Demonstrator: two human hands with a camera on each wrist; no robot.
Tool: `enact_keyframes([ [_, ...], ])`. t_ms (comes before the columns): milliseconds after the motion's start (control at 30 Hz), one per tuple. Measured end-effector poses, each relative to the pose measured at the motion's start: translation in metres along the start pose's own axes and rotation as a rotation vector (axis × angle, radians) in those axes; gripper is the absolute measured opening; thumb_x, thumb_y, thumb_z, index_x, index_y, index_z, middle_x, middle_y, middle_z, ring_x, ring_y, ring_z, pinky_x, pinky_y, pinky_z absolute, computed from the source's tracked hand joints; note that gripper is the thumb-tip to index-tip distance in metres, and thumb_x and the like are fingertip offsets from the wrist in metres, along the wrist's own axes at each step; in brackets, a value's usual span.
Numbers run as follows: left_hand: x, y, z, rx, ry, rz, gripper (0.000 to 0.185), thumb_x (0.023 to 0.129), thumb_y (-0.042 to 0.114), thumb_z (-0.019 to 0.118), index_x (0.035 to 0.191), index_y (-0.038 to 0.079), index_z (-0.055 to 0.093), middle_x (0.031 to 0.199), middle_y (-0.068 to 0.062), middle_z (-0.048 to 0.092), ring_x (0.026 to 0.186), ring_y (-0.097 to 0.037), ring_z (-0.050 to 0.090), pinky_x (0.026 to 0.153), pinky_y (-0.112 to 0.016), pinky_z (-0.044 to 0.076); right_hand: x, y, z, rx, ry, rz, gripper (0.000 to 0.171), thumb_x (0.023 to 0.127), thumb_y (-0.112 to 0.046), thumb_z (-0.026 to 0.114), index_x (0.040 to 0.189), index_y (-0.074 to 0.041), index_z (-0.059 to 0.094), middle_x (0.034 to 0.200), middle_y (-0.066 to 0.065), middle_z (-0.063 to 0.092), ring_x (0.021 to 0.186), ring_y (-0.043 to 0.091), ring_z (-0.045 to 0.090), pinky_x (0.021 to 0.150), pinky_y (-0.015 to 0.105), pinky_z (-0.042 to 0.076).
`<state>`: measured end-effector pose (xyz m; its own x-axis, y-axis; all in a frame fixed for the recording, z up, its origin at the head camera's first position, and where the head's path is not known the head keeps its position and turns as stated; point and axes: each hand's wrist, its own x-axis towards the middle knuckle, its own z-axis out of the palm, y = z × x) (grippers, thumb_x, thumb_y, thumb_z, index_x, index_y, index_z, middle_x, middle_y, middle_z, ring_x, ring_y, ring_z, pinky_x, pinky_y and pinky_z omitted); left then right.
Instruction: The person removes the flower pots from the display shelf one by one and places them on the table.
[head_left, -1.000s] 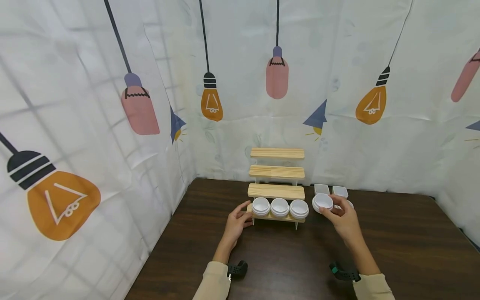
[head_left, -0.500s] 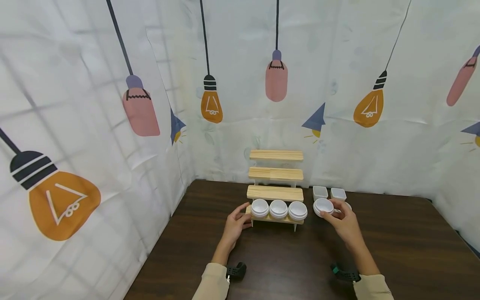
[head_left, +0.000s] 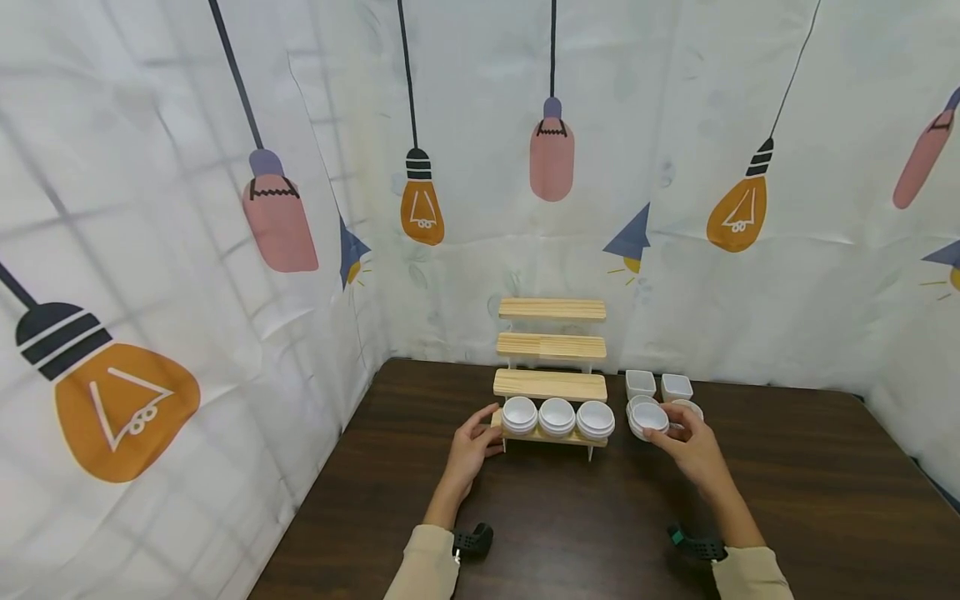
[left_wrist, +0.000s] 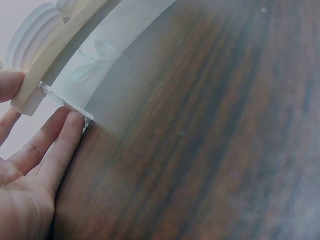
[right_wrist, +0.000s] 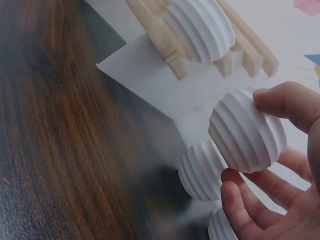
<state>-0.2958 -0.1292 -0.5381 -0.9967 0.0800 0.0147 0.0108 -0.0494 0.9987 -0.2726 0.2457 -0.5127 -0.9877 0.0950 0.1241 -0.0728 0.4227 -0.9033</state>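
The right hand (head_left: pixel 693 450) hides perhaps 1 round bowl (head_left: pixel 688 407) behind it.

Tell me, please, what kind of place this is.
Probably a staged recording booth, not a home: a white cloth backdrop printed with cartoon light bulbs encloses a dark wooden table holding only a stepped pale wooden rack.
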Motion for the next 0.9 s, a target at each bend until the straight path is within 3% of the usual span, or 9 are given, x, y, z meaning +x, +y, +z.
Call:
enact_keyframes([
  [167,-0.010,0.016,0.002,-0.005,-0.013,0.018,0.047,0.100,0.007,0.062,0.146,0.006,0.055,0.112,-0.030,0.067,0.107,-0.045,0.066,0.089,-0.044,0.062,0.000,0.003,0.000,-0.016,-0.034,0.008,0.059,0.093,-0.023,0.078,0.142,-0.002,0.052,0.134,0.023,0.059,0.092,0.004,0.060,0.076,0.017,0.053],
  [433,-0.014,0.021,0.003,0.001,-0.015,0.016,0.048,0.100,0.008,0.061,0.147,0.004,0.054,0.112,-0.030,0.067,0.111,-0.049,0.064,0.092,-0.049,0.061,-0.002,0.003,-0.002,-0.024,-0.074,-0.001,0.061,0.092,-0.022,0.078,0.143,-0.001,0.051,0.138,0.027,0.058,0.095,0.008,0.059,0.076,0.017,0.053],
  [667,-0.002,0.004,0.000,0.006,-0.021,0.000,0.049,0.101,0.007,0.060,0.149,0.005,0.051,0.113,-0.030,0.067,0.113,-0.052,0.062,0.094,-0.050,0.060,-0.001,0.007,-0.003,-0.042,-0.103,-0.012,0.060,0.092,-0.020,0.078,0.141,0.001,0.052,0.133,0.028,0.060,0.095,0.013,0.060,0.076,0.018,0.053],
  [900,0.006,-0.011,-0.001,0.013,0.017,0.008,0.048,0.101,0.012,0.062,0.148,0.012,0.055,0.109,-0.021,0.070,0.108,-0.042,0.068,0.088,-0.041,0.063,0.000,0.014,-0.006,-0.053,-0.135,-0.029,0.058,0.091,-0.019,0.078,0.139,0.003,0.053,0.131,0.028,0.062,0.093,0.013,0.062,0.075,0.018,0.054],
])
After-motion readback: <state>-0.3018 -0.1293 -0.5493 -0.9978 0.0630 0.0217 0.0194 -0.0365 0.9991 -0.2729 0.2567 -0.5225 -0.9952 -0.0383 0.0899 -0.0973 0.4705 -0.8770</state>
